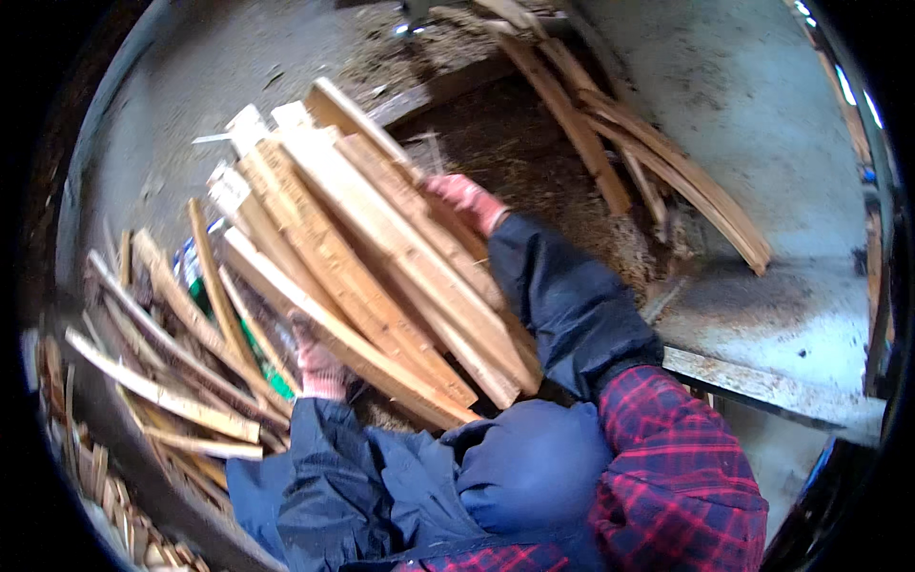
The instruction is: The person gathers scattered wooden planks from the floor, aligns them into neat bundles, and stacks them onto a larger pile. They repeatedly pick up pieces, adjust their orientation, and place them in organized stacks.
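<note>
A thick bundle of pale wooden slats (329, 253) lies across my arms, running from my lap toward the far left. My right hand (467, 202), in a pink glove, grips its right side near the middle, with the fingers partly hidden by the wood. On the near left side, my left hand (317, 362) in a similar glove holds the bundle from below, its fingertips mostly behind the lowest slat. The slats lie side by side at slightly differing lengths, and some carry dark marks.
A heap of rough wooden strips (191, 400) stands at the left, with something green (272, 362) among them. Several long boards (667, 167) lean at the right by a pale metal panel (762, 114). Debris covers the dark ground (515, 143) ahead. More split wood (124, 515) lies lower left.
</note>
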Tool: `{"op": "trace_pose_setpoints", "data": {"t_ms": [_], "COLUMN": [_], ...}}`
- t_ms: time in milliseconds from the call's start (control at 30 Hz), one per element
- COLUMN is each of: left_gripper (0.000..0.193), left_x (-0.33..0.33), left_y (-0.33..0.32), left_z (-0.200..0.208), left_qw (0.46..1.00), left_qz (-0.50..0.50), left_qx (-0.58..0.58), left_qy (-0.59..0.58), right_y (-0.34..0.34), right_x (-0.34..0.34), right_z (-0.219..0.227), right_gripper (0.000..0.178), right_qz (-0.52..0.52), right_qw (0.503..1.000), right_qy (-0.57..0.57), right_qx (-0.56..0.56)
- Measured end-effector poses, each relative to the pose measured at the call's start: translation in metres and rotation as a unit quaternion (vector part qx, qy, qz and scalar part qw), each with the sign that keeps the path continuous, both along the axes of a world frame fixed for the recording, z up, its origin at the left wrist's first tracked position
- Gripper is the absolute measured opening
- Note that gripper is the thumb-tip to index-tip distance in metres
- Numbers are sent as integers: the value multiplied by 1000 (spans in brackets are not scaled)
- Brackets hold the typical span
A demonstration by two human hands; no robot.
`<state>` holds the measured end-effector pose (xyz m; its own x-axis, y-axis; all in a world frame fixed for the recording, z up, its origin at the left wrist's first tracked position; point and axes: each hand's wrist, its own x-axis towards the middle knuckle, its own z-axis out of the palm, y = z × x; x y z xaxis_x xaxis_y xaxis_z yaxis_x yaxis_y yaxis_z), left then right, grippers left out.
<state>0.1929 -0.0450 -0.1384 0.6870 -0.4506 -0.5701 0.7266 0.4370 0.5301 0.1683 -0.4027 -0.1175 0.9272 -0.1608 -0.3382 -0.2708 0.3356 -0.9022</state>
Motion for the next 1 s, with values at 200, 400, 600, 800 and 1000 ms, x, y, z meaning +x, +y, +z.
{"op": "trace_pose_setpoints", "data": {"t_ms": [200, 400, 600, 800, 1000], "left_gripper": [81, 69, 67, 71, 71], "left_x": [8, 13, 0, 6, 10], "left_y": [14, 18, 13, 21, 27], "left_z": [7, -29, -27, -21, -25], "left_qw": [998, 999, 1000, 1000, 999], "left_qz": [58, 5, -4, 19, 2], "left_qx": [24, 21, -1, -9, -47], "left_qy": [28, -23, -2, -10, 18], "right_y": [72, 71, 34, -166, -242], "right_x": [4, -19, -43, -111, -206], "right_z": [72, 45, 0, 139, 130], "right_gripper": [72, 52, 49, 64, 60], "right_qz": [77, 64, -22, 42, 7], "right_qw": [985, 986, 805, 530, 203], "right_qy": [152, -6, -5, 245, 430], "right_qx": [41, -155, -593, -811, -880]}}
